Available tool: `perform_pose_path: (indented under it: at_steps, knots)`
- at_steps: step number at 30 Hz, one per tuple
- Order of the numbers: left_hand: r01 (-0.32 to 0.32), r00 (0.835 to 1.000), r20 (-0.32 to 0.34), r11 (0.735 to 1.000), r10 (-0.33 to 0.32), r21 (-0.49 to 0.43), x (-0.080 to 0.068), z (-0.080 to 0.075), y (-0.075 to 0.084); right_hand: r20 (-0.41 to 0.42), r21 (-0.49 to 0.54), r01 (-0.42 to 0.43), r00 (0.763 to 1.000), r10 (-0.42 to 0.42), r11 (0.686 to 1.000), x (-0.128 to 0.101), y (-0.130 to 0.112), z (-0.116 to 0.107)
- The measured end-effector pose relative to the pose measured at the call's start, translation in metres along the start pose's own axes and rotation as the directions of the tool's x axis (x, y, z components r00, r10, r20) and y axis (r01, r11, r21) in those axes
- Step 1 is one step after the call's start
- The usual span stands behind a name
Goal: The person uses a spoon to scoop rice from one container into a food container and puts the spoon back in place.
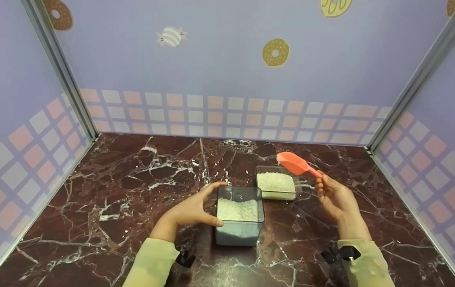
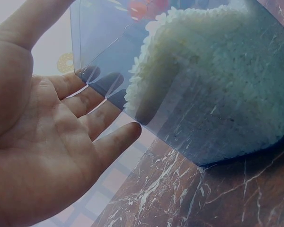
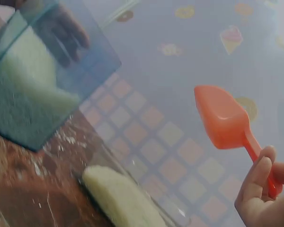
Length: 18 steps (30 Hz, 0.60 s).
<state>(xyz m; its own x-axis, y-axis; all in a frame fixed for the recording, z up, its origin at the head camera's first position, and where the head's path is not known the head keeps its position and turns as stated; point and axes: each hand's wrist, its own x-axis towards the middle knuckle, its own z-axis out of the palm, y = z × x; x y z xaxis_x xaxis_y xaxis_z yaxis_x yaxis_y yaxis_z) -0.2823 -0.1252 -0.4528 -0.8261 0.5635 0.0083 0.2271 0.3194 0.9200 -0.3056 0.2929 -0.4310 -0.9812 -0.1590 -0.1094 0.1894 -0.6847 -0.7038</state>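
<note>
The right hand (image 1: 337,199) pinches the orange scoop (image 1: 297,164) by its handle, bowl angled toward the worktop's far-left, above the low rice tray (image 1: 277,186). Nearer the front edge, the left hand (image 1: 191,209) grips the tall rice-filled container (image 1: 239,217) from its left side.

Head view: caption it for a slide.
Left hand steadies a rice-filled clear tub; right hand lifts an orange scoop.
</note>
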Motion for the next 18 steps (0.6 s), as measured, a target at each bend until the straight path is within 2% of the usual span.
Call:
perform_pose_path:
  at_steps: [3,7,10,12,14,15,16,18]
  knots:
    - [0.001,1.000,0.001,1.000,-0.001,-0.002,-0.001,0.000,0.000,0.081,-0.030,-0.017,0.997,0.019,0.999,-0.004,0.003,0.009]
    - [-0.008,1.000,0.001,1.000,0.008,0.005,-0.001,-0.001,-0.001,0.115,-0.175,0.016,0.993,0.004,0.984,-0.014,0.009,0.028]
    - [-0.019,1.000,0.004,1.000,0.019,0.008,-0.001,-0.001,-0.001,0.123,-0.317,0.053,0.992,-0.014,0.947,-0.023,0.016,0.044]
    - [-0.020,1.000,0.005,1.000,0.020,0.004,0.000,-0.001,-0.001,0.137,-0.412,0.079,0.990,-0.024,0.908,-0.029,0.021,0.054]
    - [-0.016,1.000,0.004,1.000,0.016,0.003,0.000,-0.001,-0.001,0.156,-0.528,0.120,0.987,-0.043,0.841,-0.034,0.026,0.063]
    - [-0.014,1.000,0.004,1.000,0.014,0.000,0.000,-0.001,-0.001,0.165,-0.593,0.144,0.985,-0.055,0.792,-0.036,0.029,0.068]
    - [-0.013,1.000,0.003,1.000,0.013,-0.001,0.000,-0.001,-0.001,0.181,-0.661,0.173,0.981,-0.068,0.730,-0.039,0.033,0.072]
    - [-0.008,1.000,-0.001,1.000,0.008,0.003,0.000,-0.001,-0.001,0.229,-0.784,0.249,0.967,-0.107,0.568,-0.044,0.042,0.082]
